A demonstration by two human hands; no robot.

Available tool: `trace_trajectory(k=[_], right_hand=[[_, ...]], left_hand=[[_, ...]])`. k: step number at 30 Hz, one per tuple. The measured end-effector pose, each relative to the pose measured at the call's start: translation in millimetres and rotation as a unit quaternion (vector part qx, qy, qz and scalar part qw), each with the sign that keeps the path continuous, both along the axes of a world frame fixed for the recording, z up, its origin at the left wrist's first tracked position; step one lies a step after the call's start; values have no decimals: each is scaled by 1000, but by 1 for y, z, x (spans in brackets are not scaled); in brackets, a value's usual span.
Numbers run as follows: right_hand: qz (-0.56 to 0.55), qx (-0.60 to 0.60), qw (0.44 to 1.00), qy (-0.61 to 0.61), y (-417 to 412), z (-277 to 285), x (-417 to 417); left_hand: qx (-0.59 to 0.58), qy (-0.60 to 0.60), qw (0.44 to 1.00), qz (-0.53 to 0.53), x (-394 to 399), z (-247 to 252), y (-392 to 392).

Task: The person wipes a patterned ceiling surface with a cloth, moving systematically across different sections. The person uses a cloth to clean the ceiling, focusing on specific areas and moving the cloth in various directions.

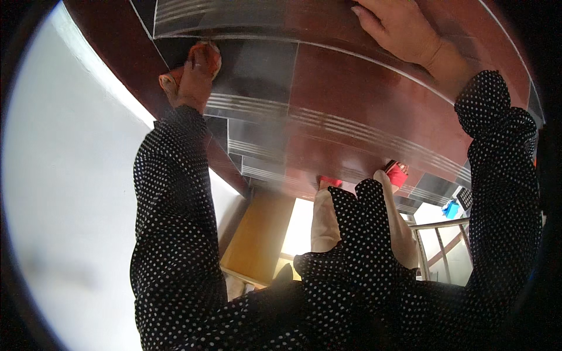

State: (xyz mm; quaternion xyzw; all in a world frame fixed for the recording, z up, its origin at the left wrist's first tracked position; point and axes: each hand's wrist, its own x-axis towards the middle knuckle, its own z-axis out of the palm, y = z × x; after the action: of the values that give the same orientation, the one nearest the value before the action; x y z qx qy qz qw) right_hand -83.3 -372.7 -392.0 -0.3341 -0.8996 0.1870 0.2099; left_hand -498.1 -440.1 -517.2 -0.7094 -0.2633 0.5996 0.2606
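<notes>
My left hand (192, 83) grips a crumpled orange cloth (212, 57) against the black-tiled end of a stair step (259, 66), close to the dark red skirting. Part of the cloth bulges out beyond the fingers and another fold shows by the wrist. Higher up on the right, my right hand (408, 37) is palm down over a dark red stair tile (325, 22). Its thumb stands apart with nothing against it, while the other fingertips are cut off by the top of the view. Whether this hand touches the tile is unclear.
A white wall (66, 175) borders the stairs on the left. Striped step edges (333, 120) descend towards my feet in red slippers (397, 175). At the lower right are a metal railing (439, 226) and a blue object (451, 209). A yellow-brown panel (259, 237) stands below.
</notes>
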Motion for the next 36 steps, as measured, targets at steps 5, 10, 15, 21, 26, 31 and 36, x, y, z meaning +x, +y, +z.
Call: trace_trajectory(k=[5, 10, 15, 21, 26, 31, 36], right_hand=[[14, 7, 1000, 6, 2, -4, 1], [18, 36, 999, 9, 5, -10, 6], [27, 26, 999, 18, 6, -11, 7], [21, 25, 999, 2, 4, -14, 15], [39, 23, 999, 29, 9, -7, -2], [-2, 13, 1000, -4, 4, -5, 2], [15, 23, 1000, 5, 6, -6, -2]], left_hand=[[35, -152, 986, 61, -8, 12, -79], [15, -222, 954, 199, -4, 12, -124], [70, -341, 863, 366, 15, 24, -154], [177, -609, 626, 454, 52, 53, -108], [243, -599, 630, 431, 18, -12, -98], [308, -627, 610, 375, 42, -55, -84], [305, -637, 615, 350, 61, -39, -23]])
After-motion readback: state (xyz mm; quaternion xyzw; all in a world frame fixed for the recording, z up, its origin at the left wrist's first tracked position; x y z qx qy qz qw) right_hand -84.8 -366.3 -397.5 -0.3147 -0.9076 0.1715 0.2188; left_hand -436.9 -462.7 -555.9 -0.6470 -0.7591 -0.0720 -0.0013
